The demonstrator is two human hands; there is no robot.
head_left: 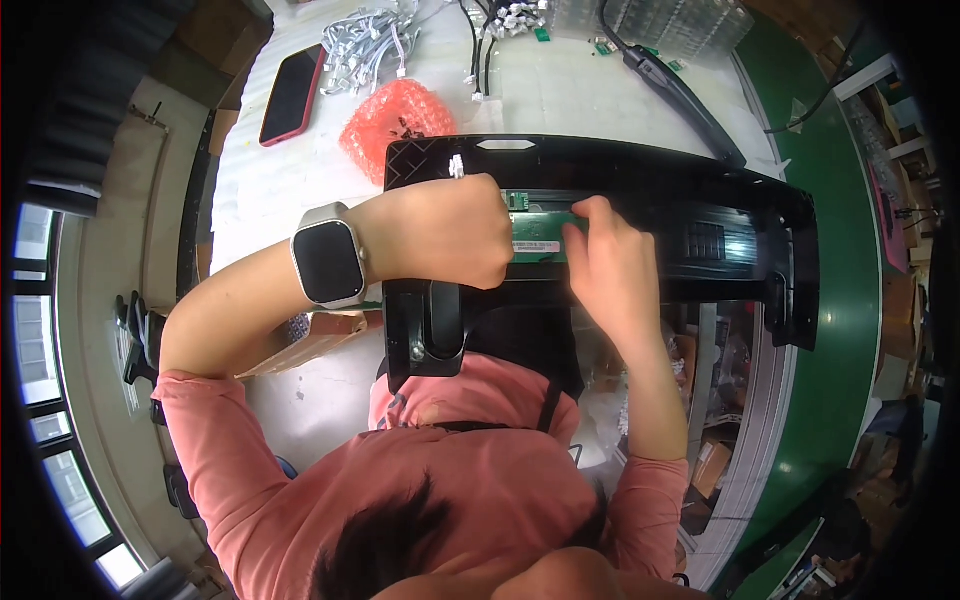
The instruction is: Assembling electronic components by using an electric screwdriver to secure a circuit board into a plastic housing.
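A long black plastic housing (pixel 655 190) lies across the front of the table, its lower edge close to my body. Set in its middle is a green circuit board strip (pixel 540 228) with a white label. A small green board with a connector (pixel 518 201) sits at the strip's upper edge. My left hand (pixel 450 230) is closed in a fist over the housing's left part; what it grips, if anything, is hidden. Beside the strip's right end, my right hand (pixel 615 265) has thumb and forefinger apart, nothing visible between them. A white plug (pixel 457 166) shows above my left hand.
Red bubble wrap (pixel 395 125) holding small dark parts lies behind the housing. Farther back are a phone (pixel 292 95), a bundle of white cables (pixel 370 45), black cables (pixel 482 60) and clear plastic trays (pixel 690 25). A black corded electric screwdriver (pixel 685 105) lies at the back right.
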